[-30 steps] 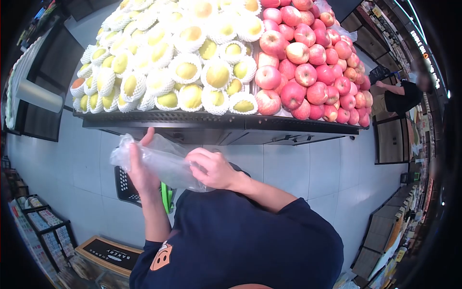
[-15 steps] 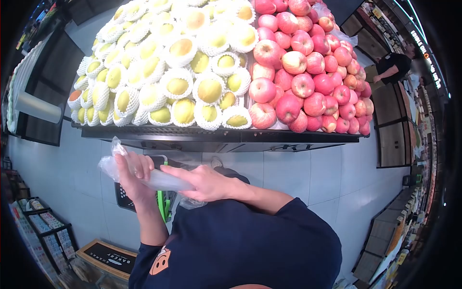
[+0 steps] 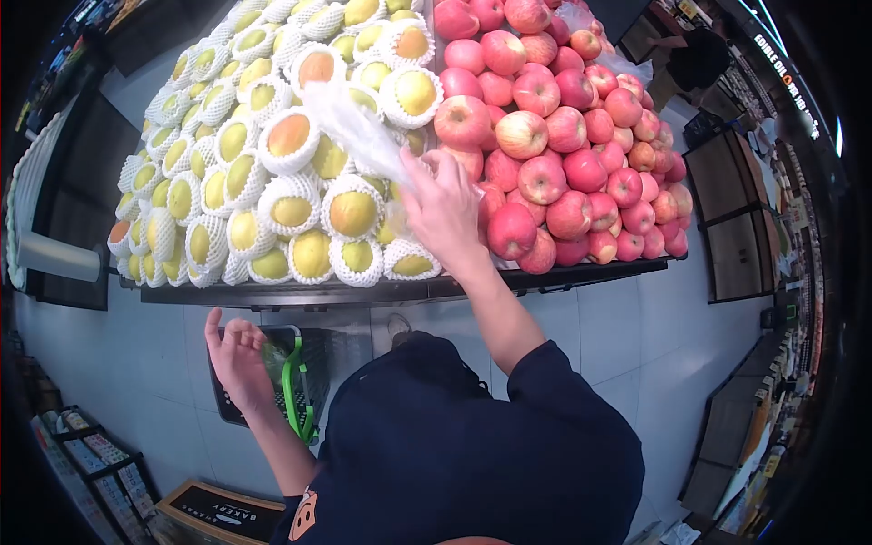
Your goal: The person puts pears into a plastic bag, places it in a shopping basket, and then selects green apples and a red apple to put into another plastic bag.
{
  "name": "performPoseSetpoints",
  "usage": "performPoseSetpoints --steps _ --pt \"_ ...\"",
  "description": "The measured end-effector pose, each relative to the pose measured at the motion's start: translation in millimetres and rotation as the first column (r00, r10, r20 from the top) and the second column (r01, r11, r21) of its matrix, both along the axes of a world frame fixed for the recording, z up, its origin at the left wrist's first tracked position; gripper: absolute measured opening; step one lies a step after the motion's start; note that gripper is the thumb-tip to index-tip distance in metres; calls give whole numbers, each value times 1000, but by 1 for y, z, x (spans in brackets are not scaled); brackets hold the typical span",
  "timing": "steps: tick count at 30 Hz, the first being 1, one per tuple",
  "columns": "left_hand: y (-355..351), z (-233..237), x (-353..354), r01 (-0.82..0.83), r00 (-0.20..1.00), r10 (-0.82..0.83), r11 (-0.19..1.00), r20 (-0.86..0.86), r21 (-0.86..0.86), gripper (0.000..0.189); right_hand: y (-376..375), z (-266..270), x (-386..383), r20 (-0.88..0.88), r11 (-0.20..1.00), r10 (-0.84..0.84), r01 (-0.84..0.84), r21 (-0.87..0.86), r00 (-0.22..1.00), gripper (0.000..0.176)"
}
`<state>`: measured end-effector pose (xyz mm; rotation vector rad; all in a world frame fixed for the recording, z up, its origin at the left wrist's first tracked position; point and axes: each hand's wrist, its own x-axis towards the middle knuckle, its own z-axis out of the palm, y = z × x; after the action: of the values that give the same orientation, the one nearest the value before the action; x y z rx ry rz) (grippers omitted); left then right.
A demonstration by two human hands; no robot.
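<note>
Grey-tiled supermarket floor (image 3: pixel 627 327) all round you, and over on the far left there's a pale cylindrical roll (image 3: pixel 59 257) lying sideways by a dark stand. Below that, at the bottom left, sits a framed BAKERY sign (image 3: pixel 227 510).

Next over is your left hand (image 3: pixel 243 359), and that's one of the big changes: half a second ago it was on the bag with the other one, now it's off, with fingers loosely curled and nothing in them that I can see. From this angle it sits over the edge of your dark shopping basket (image 3: pixel 227 400), just left of the green handle (image 3: pixel 291 386).

Up on the display stand (image 3: pixel 318 295) you've got yellow-green fruit (image 3: pixel 352 213) in white foam nets, and your thin plastic bag (image 3: pixel 359 127) is now out over it, up from in front of your body. Can't tell if it's touching the fruit, or if the mouth is open.

Your right hand (image 3: pixel 445 204) has the bag pinched at its near end, right about where the netted fruit meets the red apples (image 3: pixel 540 177). So it's a one-handed hold now, leaving your left free.

Top right, another person (image 3: pixel 699 59) stands well apart from you, near the EDIBLE OIL sign (image 3: pixel 777 64).
</note>
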<state>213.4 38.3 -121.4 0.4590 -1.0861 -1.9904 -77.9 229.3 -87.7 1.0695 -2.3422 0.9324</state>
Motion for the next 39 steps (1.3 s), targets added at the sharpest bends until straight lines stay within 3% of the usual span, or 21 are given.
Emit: performPoseSetpoints --steps 1,5,8,9,13,16,19,22,24,27,30,32,35,38,39 --pt "3 -8 1 -4 1000 4 1000 29 -8 53 -1 -2 -3 34 982 -48 41 184 998 50" --pt "16 -17 4 -33 994 31 999 108 12 47 1 23 11 -63 992 64 -57 112 996 42" --pt "24 -16 11 -73 985 69 997 160 25 42 8 36 4 133 973 95 -120 196 987 36" --pt "26 -15 11 -83 983 77 996 166 31 41 5 34 -2 212 973 144 -177 149 967 26" --pt "33 -14 7 -94 979 89 995 183 22 32 -16 -15 -35 275 879 131 -240 412 952 19" --pt "38 -13 6 -99 971 102 995 216 -23 27 -16 -2 -32 335 802 176 -332 496 926 22" --pt "44 -11 6 -82 942 124 986 310 -147 28 4 40 -22 328 852 237 -357 382 915 27" --pt "55 -10 -10 7 919 76 978 386 -209 29 0 67 -23 43 947 318 -319 26 947 34" --pt "63 -9 -26 118 913 -18 968 407 -221 30 -22 90 -14 -70 936 348 -351 -38 935 27" --pt "71 -4 -48 233 871 -66 928 487 -290 26 -66 65 -32 -300 881 470 -460 108 830 33" --pt "75 4 -50 262 838 -60 916 542 -305 26 -55 44 -48 27 841 318 -295 453 948 26" --pt "74 -5 -43 217 848 -36 934 528 -283 26 -41 35 -64 78 767 165 -177 617 983 24" --pt "72 -21 -30 181 833 -8 949 553 -259 26 -35 42 -69 173 638 111 -204 742 979 32" --pt "72 -29 -26 175 820 -5 954 572 -244 25 -43 11 -79 76 647 191 -183 740 979 39" --pt "72 -30 -26 180 811 -1 952 585 -247 24 -41 15 -76 119 663 148 -188 724 982 36"
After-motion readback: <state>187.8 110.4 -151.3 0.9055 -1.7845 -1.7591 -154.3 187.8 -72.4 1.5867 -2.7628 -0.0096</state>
